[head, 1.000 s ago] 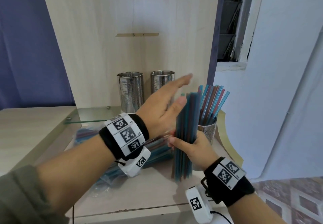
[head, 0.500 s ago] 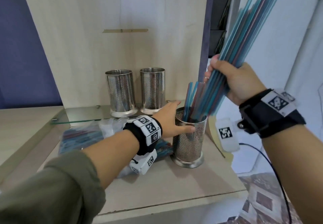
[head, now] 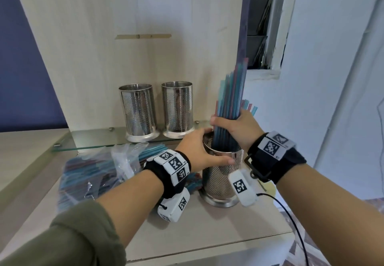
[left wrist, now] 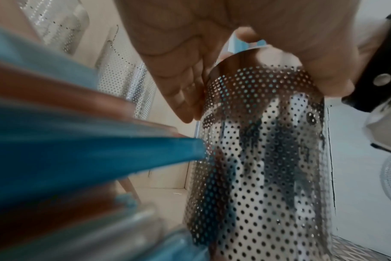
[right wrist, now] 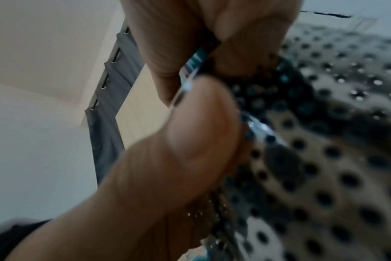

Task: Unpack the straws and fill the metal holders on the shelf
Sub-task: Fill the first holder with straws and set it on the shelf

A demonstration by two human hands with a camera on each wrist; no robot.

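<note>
A perforated metal holder (head: pixel 221 179) (left wrist: pixel 257 159) (right wrist: pixel 324 159) stands near the front right of the wooden shelf (head: pixel 207 230). My left hand (head: pixel 199 151) (left wrist: pixel 190 70) grips its rim and upper wall. My right hand (head: pixel 232 129) (right wrist: pixel 185 123) grips an upright bundle of blue and red straws (head: pixel 232 99), whose lower ends are inside that holder. A few more straws (head: pixel 250 107) stick out behind my right hand. Two more metal holders (head: pixel 138 111) (head: pixel 177 109) stand on a glass ledge at the back.
A torn clear plastic bag of blue and red straws (head: pixel 93 174) (left wrist: pixel 78 159) lies on the shelf left of the front holder. The glass ledge (head: pixel 93 141) juts out at the back. A white wall (head: pixel 332 99) stands to the right, with the shelf edge near.
My right hand has come down from up high and brought the straw bundle upright into the front holder. My left hand stays on the holder's rim.
</note>
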